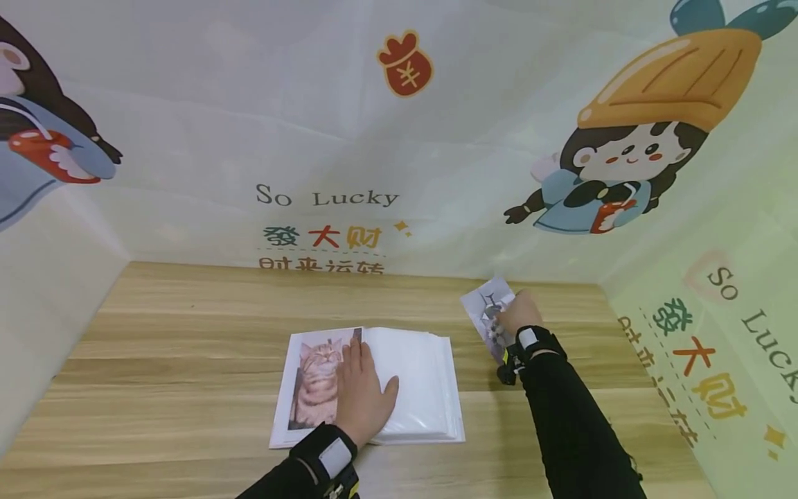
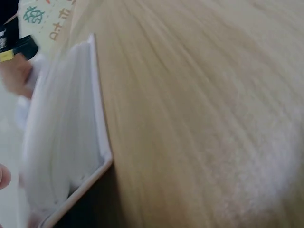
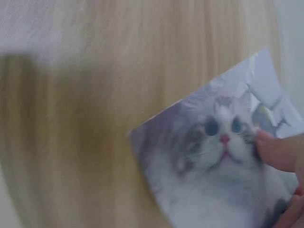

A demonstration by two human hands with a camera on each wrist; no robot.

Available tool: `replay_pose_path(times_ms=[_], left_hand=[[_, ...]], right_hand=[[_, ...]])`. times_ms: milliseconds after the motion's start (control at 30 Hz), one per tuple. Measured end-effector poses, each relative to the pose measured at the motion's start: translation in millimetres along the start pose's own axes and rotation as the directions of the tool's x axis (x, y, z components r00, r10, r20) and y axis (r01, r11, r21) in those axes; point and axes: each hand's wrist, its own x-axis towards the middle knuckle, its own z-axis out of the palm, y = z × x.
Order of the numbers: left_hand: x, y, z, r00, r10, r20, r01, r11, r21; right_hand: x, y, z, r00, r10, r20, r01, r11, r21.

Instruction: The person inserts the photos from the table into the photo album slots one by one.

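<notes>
An open photo album (image 1: 418, 388) lies on the table, a picture of an orange cat (image 1: 314, 395) in its left page and a glossy white sleeve on the right. My left hand (image 1: 360, 398) rests across the middle of it with straight fingers, partly covering the cat picture. Off to the right of the album, my right hand (image 1: 522, 313) pinches a loose photo (image 1: 483, 305) by its edge. The right wrist view shows a grey-and-white cat on that photo (image 3: 213, 166), the thumb (image 3: 280, 151) pressing its face. The album's stacked page edges (image 2: 71, 118) show in the left wrist view.
The wood-grain table (image 1: 187, 312) runs back to a pale printed sheet (image 1: 312, 104) with cartoon figures and lettering. Similar sheeting (image 1: 717, 333) rises along the right side, and another pale wall (image 1: 50, 312) stands at the left.
</notes>
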Motion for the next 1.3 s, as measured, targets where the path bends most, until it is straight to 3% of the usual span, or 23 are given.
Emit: replay_pose_path(times_ms=[133,200,333,467,633,733,867,1000,1067,1200,1300], left_hand=[[-1.6,-2.9,5.7,1.000,-0.016,0.009,0.014,0.993,0.118],[-1.9,-3.9,7.0,1.000,-0.011,0.002,0.010,0.987,0.160],[-2.9,-5.8,8.0,1.000,0.003,0.000,-0.003,0.982,0.190],[-3.8,-5.8,7.0,1.000,0.009,0.014,-0.012,0.977,0.213],[-5.0,-4.9,6.5,0.999,0.025,0.021,-0.029,0.967,0.251],[-5.8,-5.4,7.3,0.999,0.028,0.022,-0.033,0.962,0.270],[-5.9,-5.9,7.9,0.999,0.027,0.026,-0.033,0.957,0.289],[-5.1,-5.9,7.8,0.999,0.028,0.025,-0.034,0.954,0.298],[-5.0,-5.1,7.4,0.999,0.026,0.028,-0.033,0.953,0.301],[-4.7,-4.1,6.7,0.999,0.019,0.038,-0.029,0.952,0.303],[-4.7,-4.4,6.5,0.999,0.020,0.035,-0.030,0.952,0.303]], right_hand=[[3.2,-29.2,0.6,0.992,-0.110,-0.065,0.108,0.993,-0.039],[3.8,-47.3,3.1,0.984,-0.147,-0.100,0.147,0.989,-0.012],[2.2,-78.8,14.2,0.965,-0.225,-0.133,0.245,0.958,0.152],[-3.6,-105.2,30.0,0.958,-0.247,-0.145,0.284,0.883,0.374],[-14.3,-129.7,52.4,0.978,-0.181,-0.107,0.207,0.737,0.643],[-19.2,-139.4,64.3,0.987,-0.154,-0.035,0.121,0.595,0.795],[-23.4,-148.0,75.8,0.987,-0.145,0.069,-0.006,0.395,0.919],[-26.3,-151.8,83.7,0.983,-0.132,0.131,-0.086,0.300,0.950],[-26.8,-152.0,87.5,0.981,-0.122,0.152,-0.113,0.279,0.954],[-27.3,-151.5,94.7,0.973,-0.119,0.195,-0.168,0.207,0.964],[-28.5,-151.5,98.5,0.971,-0.120,0.209,-0.185,0.185,0.965]])
